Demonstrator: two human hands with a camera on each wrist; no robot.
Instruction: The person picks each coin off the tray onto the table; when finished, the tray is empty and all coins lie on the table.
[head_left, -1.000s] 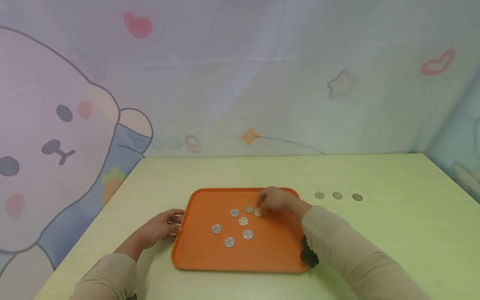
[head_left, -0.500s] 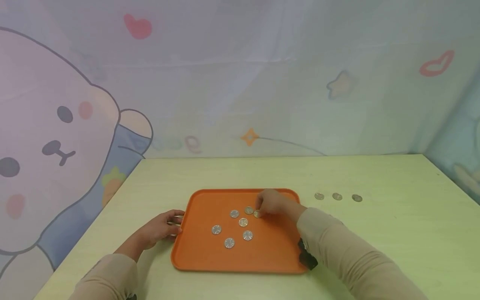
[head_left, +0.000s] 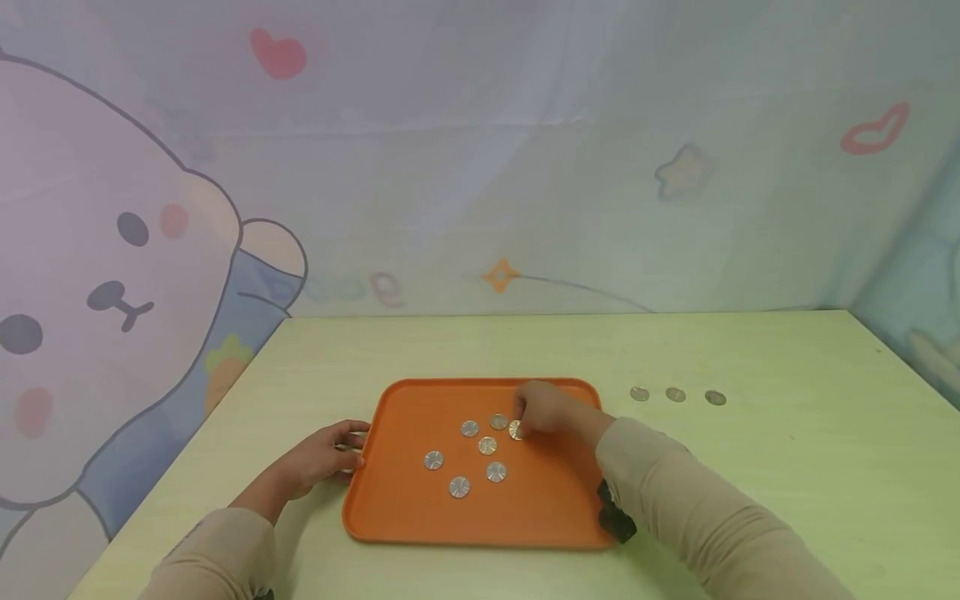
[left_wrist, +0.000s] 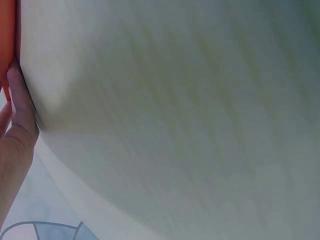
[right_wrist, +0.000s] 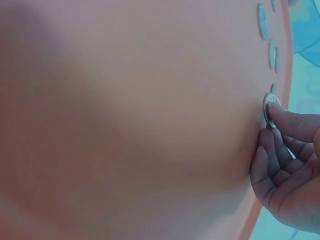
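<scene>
An orange tray (head_left: 540, 508) lies on the pale table, with several silvery coins, such as this coin (head_left: 459, 487), spread over its middle. Over the tray's right half, my right hand (head_left: 551, 407) pinches a coin (right_wrist: 270, 102) by its edge. In the right wrist view the thumb lies on that coin's face and the other fingers curl below, the coin tipped up from the tray. My left hand (head_left: 324, 454) rests at the tray's left rim; the left wrist view shows a fairly straight finger (left_wrist: 21, 95) along the rim's outer side.
Three more coins stand apart in a row on the table right of the tray, the middle coin (head_left: 676, 395) among them. Behind the table hangs a printed cloth (head_left: 450, 167) with a cartoon bear. A black wrist device (head_left: 617, 515) shows below the right sleeve.
The right forearm has shifted slightly left, and the right fingers have settled onto the rightmost coin in the tray. The left hand and the other coins stay put.
</scene>
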